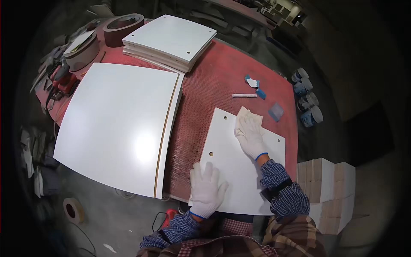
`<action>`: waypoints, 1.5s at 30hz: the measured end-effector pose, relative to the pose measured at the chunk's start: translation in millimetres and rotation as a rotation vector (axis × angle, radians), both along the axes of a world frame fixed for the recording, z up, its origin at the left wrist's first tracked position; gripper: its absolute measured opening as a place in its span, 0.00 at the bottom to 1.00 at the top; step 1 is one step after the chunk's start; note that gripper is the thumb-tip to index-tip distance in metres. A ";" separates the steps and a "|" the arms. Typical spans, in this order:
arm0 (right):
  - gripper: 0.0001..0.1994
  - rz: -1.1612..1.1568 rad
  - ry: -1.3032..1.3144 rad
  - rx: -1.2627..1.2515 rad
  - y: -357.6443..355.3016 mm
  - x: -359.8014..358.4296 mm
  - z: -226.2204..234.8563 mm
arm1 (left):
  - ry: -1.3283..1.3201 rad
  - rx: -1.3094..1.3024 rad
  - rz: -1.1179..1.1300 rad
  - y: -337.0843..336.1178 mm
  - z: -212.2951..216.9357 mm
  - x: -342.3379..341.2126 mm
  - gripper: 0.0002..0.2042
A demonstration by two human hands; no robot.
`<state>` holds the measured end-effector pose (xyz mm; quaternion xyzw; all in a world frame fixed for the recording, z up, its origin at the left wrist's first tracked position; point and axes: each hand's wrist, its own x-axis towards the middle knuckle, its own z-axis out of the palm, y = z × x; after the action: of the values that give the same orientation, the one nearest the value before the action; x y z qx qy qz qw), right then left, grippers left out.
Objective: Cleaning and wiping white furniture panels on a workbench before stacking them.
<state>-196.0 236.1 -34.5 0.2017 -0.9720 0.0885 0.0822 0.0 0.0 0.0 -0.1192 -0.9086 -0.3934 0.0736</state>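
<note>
A white panel (pixel 239 184) with several small round holes lies flat at the near right of the table. My right hand (pixel 251 139), in a white knitted glove, presses a cream cloth (pixel 257 118) against its far part. The fingers reach over the cloth and partly hide it. At the panel's near left edge rests my left hand (pixel 207 190), gloved too, open with its fingers apart and holding nothing. Beyond the panel are a white marker-like stick (pixel 245 95), a blue-grey block (pixel 276 112) and a crumpled blue-and-white wrapper (pixel 252 82).
A large white panel (pixel 115 124) with a brown groove covers the left of the red table (pixel 201 98). Behind it stand stacked white panels (pixel 171 36) and rolls of abrasive belt (pixel 124 32). Cans (pixel 311 116) and stacked boards (pixel 327 182) stand past the right edge.
</note>
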 end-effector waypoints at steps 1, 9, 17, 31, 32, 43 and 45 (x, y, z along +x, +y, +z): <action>0.36 0.000 -0.011 0.028 -13.7 -5.6 0.1 | 0.046 -0.005 0.015 2.3 -0.5 3.1 0.25; 0.33 0.091 0.066 -0.065 -85.0 -12.9 -6.0 | 0.198 0.010 0.070 2.9 -7.1 -2.8 0.24; 0.25 0.485 0.018 -0.156 -102.7 141.5 20.8 | 0.517 0.228 0.070 -15.4 -10.1 30.4 0.27; 0.22 -0.260 -0.575 -1.873 -12.2 289.9 106.3 | 0.515 0.112 0.149 -105.5 4.1 166.4 0.24; 0.25 -0.324 -0.571 -1.834 -7.2 292.3 111.0 | 0.448 0.119 0.168 -106.2 -1.8 175.8 0.23; 0.22 -0.309 -0.655 -2.051 1.5 307.6 87.6 | 0.464 0.175 0.063 -79.9 0.0 177.7 0.20; 0.17 -0.332 -0.413 -1.750 7.7 305.9 119.1 | 0.455 0.126 0.052 -82.6 -7.3 177.5 0.19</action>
<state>109.9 243.9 84.6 -0.0950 -0.5700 0.8151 0.0418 177.5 -82.6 -7.3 -0.1768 -0.8451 -0.4102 0.2938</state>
